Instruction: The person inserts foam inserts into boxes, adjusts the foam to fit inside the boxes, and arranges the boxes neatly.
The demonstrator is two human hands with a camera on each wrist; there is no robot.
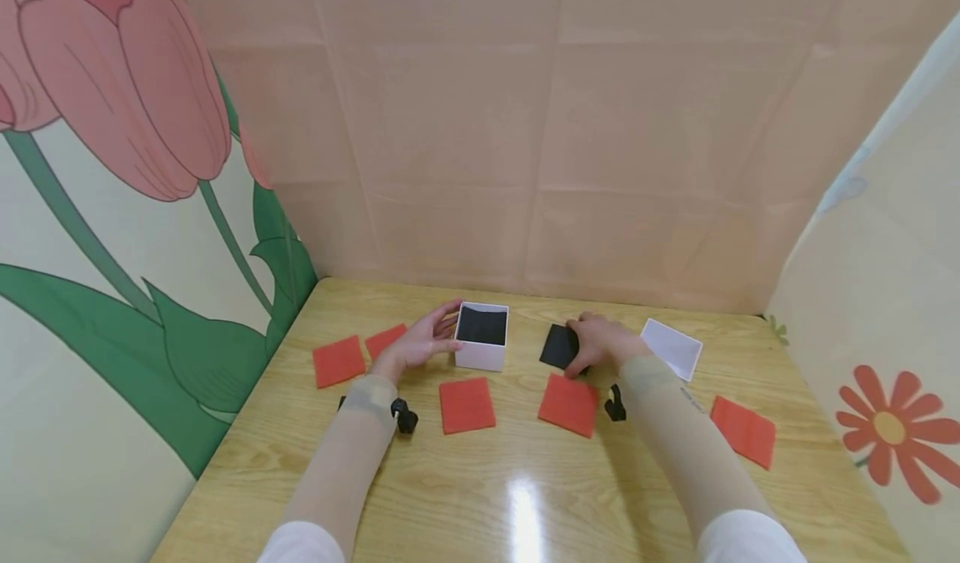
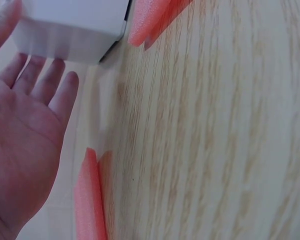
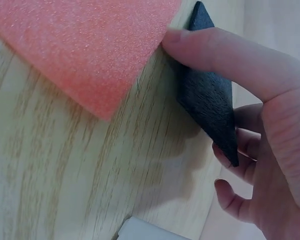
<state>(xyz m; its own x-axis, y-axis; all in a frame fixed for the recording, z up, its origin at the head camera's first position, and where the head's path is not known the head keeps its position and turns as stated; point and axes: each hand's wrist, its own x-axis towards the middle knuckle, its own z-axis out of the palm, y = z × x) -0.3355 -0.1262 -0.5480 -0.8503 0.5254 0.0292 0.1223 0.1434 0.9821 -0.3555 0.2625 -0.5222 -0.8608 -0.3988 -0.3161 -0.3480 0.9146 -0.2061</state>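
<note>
While the black square (image 1: 558,346) lies far and right of centre on the table (image 1: 442,496), the right hand (image 1: 602,343) grasps it, thumb at its near edge and fingers round its far side; in the right wrist view the square stands tilted above a shadow, though whether any of it touches the wood cannot be told; to its left is the open white box (image 1: 482,358), upright, with a black layer (image 1: 482,326) inside it; the left hand (image 1: 422,344) loosely grasps this box at its left side, thumb at the near left corner and fingers toward the far left; just to the near side of the right hand lies a red square (image 1: 568,405), close to the thumb tip; a second red square (image 1: 467,405) lies nearer than the box, two more (image 1: 339,361) (image 1: 385,340) lie to the left, the farther one partly covered by the left hand, and a fifth (image 1: 743,431) lies at the right beyond the right forearm; a white lid-like piece (image 1: 673,347) rests far right, just beside the right wrist; each wrist bears a black device (image 1: 405,418); a plain pinkish backdrop (image 1: 480,129) hangs along the far side, with a tulip panel (image 1: 135,71) at left and a flower panel (image 1: 888,428) at right.
</note>
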